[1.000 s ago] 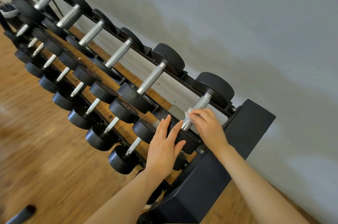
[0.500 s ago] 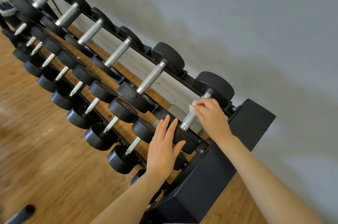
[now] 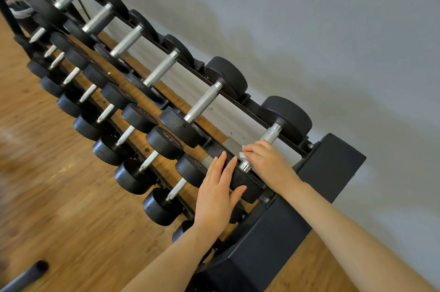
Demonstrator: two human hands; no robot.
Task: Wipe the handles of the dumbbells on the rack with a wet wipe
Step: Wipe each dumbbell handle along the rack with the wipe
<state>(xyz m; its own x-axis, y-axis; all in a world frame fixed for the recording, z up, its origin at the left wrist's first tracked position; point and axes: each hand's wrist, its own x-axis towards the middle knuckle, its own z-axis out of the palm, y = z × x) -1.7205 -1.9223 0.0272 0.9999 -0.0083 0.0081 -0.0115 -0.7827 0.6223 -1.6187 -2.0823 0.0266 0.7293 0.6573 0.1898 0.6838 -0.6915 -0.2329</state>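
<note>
Since half a second ago the right hand has slid back down the knurled handle toward its near end, so that more bare steel shows above the knuckles; its fingers are curled round the handle and clamp a white wet wipe against it, of which only a small corner peeks out at the fingertips; the left hand has stayed where it was, its fingers straight and close together, lying flat on the black near head of the same dumbbell, thumb spread along the head's lower edge; this dumbbell sits at the near end of the top tier of the dumbbell rack, its far head resting by the rear rail; beside it on the same tier comes the next dumbbell, its handle bare and untouched, and further dumbbells run away up the tier toward the top left; a lower tier carries smaller dumbbells with short handles, in a row just below the left hand; the rack's black end post stands under the right forearm; the rack stands on a wooden floor against a grey wall; a dark rounded object, blurred, lies at the bottom left edge.
</note>
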